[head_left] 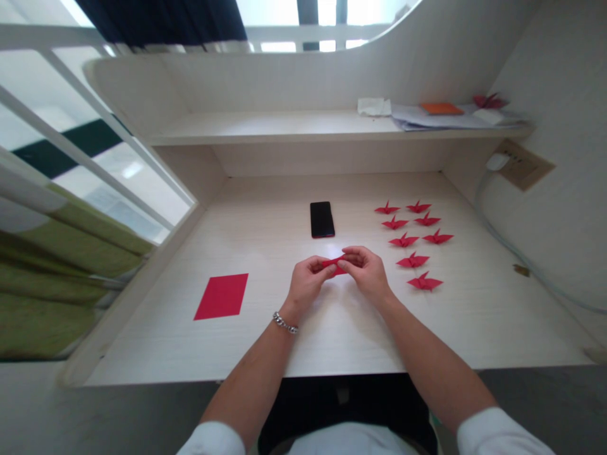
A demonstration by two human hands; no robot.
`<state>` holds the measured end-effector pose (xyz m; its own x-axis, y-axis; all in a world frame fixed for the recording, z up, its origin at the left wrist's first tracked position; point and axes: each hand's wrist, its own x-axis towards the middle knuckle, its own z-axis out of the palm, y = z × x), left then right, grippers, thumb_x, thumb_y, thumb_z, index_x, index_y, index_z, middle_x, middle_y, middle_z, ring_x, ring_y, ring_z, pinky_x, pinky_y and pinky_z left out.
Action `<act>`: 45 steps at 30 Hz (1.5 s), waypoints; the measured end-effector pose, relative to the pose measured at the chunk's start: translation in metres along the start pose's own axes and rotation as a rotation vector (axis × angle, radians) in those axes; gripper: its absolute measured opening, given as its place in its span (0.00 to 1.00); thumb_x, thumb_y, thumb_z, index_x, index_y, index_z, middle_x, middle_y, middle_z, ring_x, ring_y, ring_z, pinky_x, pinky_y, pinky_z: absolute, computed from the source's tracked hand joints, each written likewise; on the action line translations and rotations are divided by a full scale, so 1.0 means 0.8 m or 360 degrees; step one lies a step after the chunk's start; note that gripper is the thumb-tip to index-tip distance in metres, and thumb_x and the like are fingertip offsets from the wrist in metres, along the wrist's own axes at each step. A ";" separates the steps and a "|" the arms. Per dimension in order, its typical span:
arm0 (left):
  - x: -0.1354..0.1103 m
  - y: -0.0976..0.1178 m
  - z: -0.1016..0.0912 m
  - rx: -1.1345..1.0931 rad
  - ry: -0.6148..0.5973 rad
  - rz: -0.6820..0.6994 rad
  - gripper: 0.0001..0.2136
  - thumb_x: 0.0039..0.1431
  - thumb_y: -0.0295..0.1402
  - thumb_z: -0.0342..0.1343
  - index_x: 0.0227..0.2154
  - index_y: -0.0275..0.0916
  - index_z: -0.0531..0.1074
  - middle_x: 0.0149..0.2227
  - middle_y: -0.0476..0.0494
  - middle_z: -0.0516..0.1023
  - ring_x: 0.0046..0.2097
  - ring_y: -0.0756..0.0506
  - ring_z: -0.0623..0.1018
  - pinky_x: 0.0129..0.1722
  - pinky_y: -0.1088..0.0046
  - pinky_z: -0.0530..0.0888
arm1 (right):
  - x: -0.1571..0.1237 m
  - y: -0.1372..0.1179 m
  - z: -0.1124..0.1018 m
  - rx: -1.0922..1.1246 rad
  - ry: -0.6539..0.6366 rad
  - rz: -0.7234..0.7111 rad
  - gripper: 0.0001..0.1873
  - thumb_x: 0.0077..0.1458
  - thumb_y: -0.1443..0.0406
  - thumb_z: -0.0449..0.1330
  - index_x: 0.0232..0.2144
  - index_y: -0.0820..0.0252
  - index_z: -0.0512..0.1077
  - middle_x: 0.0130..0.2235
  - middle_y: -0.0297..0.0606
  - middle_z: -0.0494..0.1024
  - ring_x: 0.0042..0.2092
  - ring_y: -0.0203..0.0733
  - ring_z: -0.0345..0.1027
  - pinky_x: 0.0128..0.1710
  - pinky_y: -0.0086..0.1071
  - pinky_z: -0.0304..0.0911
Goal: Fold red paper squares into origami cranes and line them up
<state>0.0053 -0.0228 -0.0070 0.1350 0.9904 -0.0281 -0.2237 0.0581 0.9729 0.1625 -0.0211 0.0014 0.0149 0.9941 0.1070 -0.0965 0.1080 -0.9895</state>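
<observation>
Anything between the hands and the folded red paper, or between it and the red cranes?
Nothing visible blocks either: the left hand and right hand both hold the folded red paper. Toward the red cranes, only the right hand itself lies between; the black phone sits off that line.

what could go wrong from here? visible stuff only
1. Left hand and right hand both pinch the small folded red paper; an uneven pull might tear or miscrease it.
2. The front red crane sits near the right forearm; an outward swing could knock it.
3. No weight shows on the flat red sheet; a brush might shift it.
</observation>
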 end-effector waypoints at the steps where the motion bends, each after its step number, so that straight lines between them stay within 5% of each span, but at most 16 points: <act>1: 0.000 0.000 0.000 0.0011 -0.0002 0.0006 0.13 0.43 0.36 0.68 0.30 0.33 0.77 0.31 0.41 0.80 0.35 0.44 0.79 0.40 0.65 0.75 | 0.000 -0.001 0.000 0.0000 0.0014 -0.0005 0.19 0.41 0.62 0.68 0.38 0.60 0.73 0.33 0.39 0.80 0.36 0.44 0.76 0.38 0.36 0.71; 45: -0.003 0.000 0.003 0.0232 0.0191 0.0027 0.16 0.44 0.40 0.67 0.33 0.33 0.79 0.32 0.38 0.82 0.33 0.44 0.80 0.33 0.70 0.76 | -0.001 0.003 0.008 -0.0016 0.0185 0.0106 0.15 0.40 0.59 0.70 0.31 0.62 0.79 0.31 0.41 0.82 0.34 0.46 0.76 0.36 0.36 0.70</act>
<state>0.0075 -0.0258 -0.0067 0.0142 0.9995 -0.0299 -0.0814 0.0309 0.9962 0.1556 -0.0213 0.0000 0.1243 0.9918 0.0294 -0.0912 0.0409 -0.9950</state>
